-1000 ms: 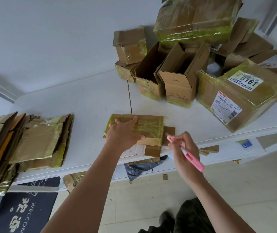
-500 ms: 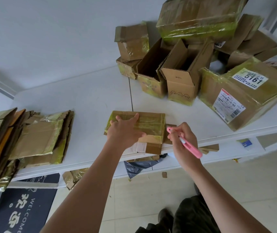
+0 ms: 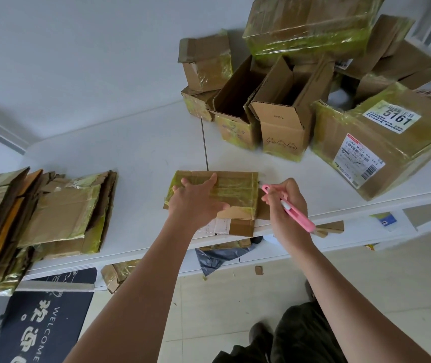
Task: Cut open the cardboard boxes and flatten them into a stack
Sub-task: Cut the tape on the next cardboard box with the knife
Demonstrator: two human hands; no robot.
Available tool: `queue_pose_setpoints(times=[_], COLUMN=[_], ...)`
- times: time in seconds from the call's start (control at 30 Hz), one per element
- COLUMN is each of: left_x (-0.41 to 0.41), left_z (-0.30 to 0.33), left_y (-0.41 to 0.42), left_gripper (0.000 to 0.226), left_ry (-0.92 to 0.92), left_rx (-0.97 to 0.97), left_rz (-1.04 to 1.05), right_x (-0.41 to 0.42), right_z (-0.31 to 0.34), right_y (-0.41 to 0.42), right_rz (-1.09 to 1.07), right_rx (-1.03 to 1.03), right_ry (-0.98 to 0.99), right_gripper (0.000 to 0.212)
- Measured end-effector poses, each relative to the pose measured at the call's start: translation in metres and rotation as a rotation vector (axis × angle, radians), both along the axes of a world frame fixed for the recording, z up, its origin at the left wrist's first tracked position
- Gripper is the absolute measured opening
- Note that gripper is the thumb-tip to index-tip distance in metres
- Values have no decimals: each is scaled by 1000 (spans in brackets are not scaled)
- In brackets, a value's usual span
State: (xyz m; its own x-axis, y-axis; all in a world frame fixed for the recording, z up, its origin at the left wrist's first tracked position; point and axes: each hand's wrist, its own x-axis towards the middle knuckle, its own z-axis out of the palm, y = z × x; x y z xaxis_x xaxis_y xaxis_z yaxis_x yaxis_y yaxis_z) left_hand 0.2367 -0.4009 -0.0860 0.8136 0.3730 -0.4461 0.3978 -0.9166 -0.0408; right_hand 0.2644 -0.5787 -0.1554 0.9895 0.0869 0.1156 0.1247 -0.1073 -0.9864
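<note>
A small taped cardboard box point(image 3: 238, 188) lies flat on the white table point(image 3: 136, 153) near its front edge. My left hand point(image 3: 196, 203) presses down on the box's left half with spread fingers. My right hand point(image 3: 285, 203) grips a pink box cutter point(image 3: 294, 210), its tip at the box's upper right corner. A stack of flattened boxes point(image 3: 52, 213) lies at the table's left end. Several unflattened boxes point(image 3: 282, 119) are piled at the back right, two of them open at the top.
A large taped box with a 5161 label point(image 3: 382, 142) sits at the right. Cardboard scraps point(image 3: 120, 273) and a grey plastic bag point(image 3: 217, 258) lie under the table edge. A dark welcome mat point(image 3: 39, 323) covers the floor at the left.
My right hand has carried the cutter up along the box's right side to its upper corner. The left hand stays on the box.
</note>
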Motion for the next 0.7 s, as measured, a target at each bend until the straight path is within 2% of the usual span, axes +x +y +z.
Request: queue_pose_setpoints(times=[0.23, 0.37, 0.57, 0.7], left_x=[1, 1, 0, 0], left_z=[-2, -2, -2, -3], left_y=[2, 2, 2, 1], left_gripper=[86, 86, 85, 85], left_ry=[-1, -1, 1, 14], left_rx=[3, 0, 2, 17], left_rz=[1, 3, 0, 0], right_x=[-20, -45, -14, -6], right_z=[-4, -5, 1, 3], right_y=[-8, -18, -10, -2], right_rz=[65, 125, 40, 63], right_rx=[-44, -2, -14, -23], right_ry=[-69, -46, -66, -37], right_gripper=[9, 17, 11, 11])
